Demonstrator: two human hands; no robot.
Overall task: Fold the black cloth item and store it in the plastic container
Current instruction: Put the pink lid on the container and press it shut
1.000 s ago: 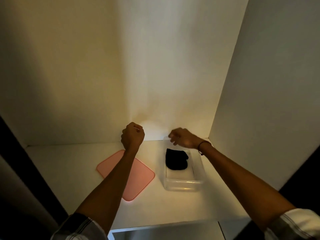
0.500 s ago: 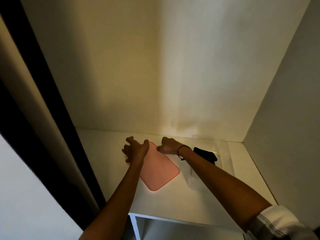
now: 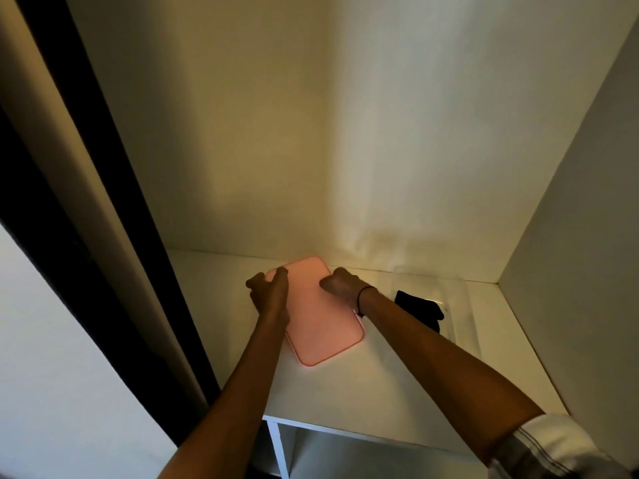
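Container (image 3: 460,305): holding the black cloth (image 3: 420,307), right of both hands.
Left hand (image 3: 269,293): gripping the pink lid (image 3: 318,319).
Right hand (image 3: 340,285): curling onto the lid.

- The scene is dimly lit, with warm light pooled low on the back wall (image 3: 363,216).
- The left edge is lost in deep shadow.
- Straight lines are bent by wide-angle distortion.
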